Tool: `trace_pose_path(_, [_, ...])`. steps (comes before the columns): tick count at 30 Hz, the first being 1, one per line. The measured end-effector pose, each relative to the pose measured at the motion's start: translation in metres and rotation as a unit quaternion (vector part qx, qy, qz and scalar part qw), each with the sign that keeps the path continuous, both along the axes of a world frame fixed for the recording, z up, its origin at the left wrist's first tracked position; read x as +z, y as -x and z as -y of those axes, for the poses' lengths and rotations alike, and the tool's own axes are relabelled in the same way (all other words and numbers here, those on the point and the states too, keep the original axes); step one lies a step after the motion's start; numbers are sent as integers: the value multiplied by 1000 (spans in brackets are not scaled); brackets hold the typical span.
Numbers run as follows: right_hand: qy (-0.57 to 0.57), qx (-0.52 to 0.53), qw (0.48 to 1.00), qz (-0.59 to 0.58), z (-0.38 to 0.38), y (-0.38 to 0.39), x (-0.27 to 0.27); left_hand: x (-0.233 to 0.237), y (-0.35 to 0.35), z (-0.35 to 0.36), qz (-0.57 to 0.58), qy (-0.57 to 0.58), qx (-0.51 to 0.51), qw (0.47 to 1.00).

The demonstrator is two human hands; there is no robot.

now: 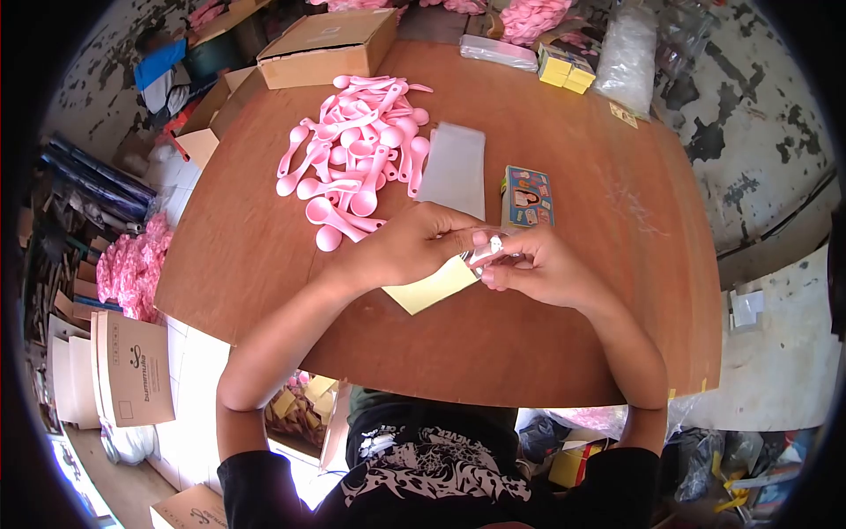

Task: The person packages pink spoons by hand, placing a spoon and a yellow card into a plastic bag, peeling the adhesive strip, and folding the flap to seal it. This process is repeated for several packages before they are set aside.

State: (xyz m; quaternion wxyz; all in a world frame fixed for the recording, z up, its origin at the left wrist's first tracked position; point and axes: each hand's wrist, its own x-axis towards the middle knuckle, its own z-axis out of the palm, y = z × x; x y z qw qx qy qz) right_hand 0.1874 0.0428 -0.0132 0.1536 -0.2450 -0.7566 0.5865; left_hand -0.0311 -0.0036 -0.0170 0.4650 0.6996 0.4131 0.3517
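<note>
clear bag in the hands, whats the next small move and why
Probably work open the mouth of the clear bag. The left hand and right hand both pinch it above the yellow card, nothing pink shows inside it, and the pink spoons lie piled just beyond the left hand.

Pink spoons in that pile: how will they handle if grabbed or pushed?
Pink spoons look like thin moulded plastic, so probably light and stiff. They lie loosely crisscrossed, so a push would likely scatter them rather than move the pile whole. Rounded bowls may rock or slide on the smooth table.
</note>
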Motion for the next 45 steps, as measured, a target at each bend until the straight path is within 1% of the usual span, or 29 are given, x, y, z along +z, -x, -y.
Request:
trace_pose_path(2, [-3,13,1000,-15,2,0,-3,-5,0,-1,-9,-2,-24,1000])
trace_pose_path(6, [-72,55,995,45,1,-2,-8,-12,3,1,-55,20,-53,997])
trace_pose_path(8, [-97,66,991,64,3,-2,-8,-15,1,15,-4,-62,-23,998])
trace_pose_path(9, [-63,67,994,53,4,-1,-4,-13,4,17,-54,-112,-44,991])
trace_pose_path(10, [-29,67,996,41,6,0,-1,-10,7,21,-54,-112,-44,991])
trace_pose_path(12, [-15,19,999,21,-1,-1,6,-3,10,31,-95,42,-59,993])
trace_pose_path(13, [13,-9,1000,17,-6,3,21,-7,10,33,-32,52,-61,996])
trace_pose_path(14, [-13,-80,997,20,-10,7,29,-7,12,33,-31,52,-60,996])
trace_pose_path(16, [-115,-135,984,25,-28,25,30,4,17,31,-164,84,-163,969])
trace_pose_path(17, [-116,-134,984,26,-38,37,22,9,16,29,-191,81,-187,960])
trace_pose_path(18, [-240,-123,963,31,-48,51,10,4,17,28,-191,80,-186,961])
trace_pose_path(19, [-359,-111,926,36,-52,67,7,-6,17,27,-144,62,-212,965])
trace_pose_path(20, [-458,-88,880,89,-52,82,5,-14,17,25,-98,44,-237,965])
trace_pose_path(21, [-550,-64,821,140,-51,99,6,-16,16,24,-96,45,-246,964])
trace_pose_path(22, [-550,-64,821,139,-59,115,-2,-17,16,24,-97,45,-245,964])
trace_pose_path(24, [-702,20,710,59,-81,144,-28,-19,16,23,-81,71,-265,958])
trace_pose_path(25, [-702,20,710,58,-81,152,-31,-20,17,23,-81,71,-265,958])
trace_pose_path(27, [-705,37,696,130,-82,164,-35,-22,17,23,-45,65,-265,961])
trace_pose_path(31, [-693,61,714,79,-87,158,-26,-20,23,24,-84,88,-215,969])
trace_pose_path(32, [-694,63,716,34,-88,150,-23,-24,23,23,-83,88,-216,969])
trace_pose_path(33, [-694,64,717,-9,-88,142,-18,-27,24,23,-49,76,-190,978])
trace_pose_path(34, [-694,64,717,-6,-87,132,-14,-28,23,23,-15,65,-164,984])
trace_pose_path(36, [-549,-16,830,-99,-79,111,-7,-24,23,23,11,70,-152,986])
trace_pose_path(38, [-473,-79,867,-134,-55,78,18,-18,23,24,-5,86,-68,994])
trace_pose_path(39, [-444,-86,886,-99,-41,51,32,-30,24,21,28,59,-43,997])
trace_pose_path(40, [-415,-93,903,-61,-32,25,42,-33,23,18,34,59,-43,997])
trace_pose_path(41, [-415,-94,903,-57,-26,10,48,-34,24,16,25,55,-20,998])
trace_pose_path(43, [-297,-104,949,-39,-20,-10,55,-37,24,13,13,51,2,999])
trace_pose_path(45, [-283,-122,950,-56,-25,-19,53,-31,21,17,-7,62,1,998])
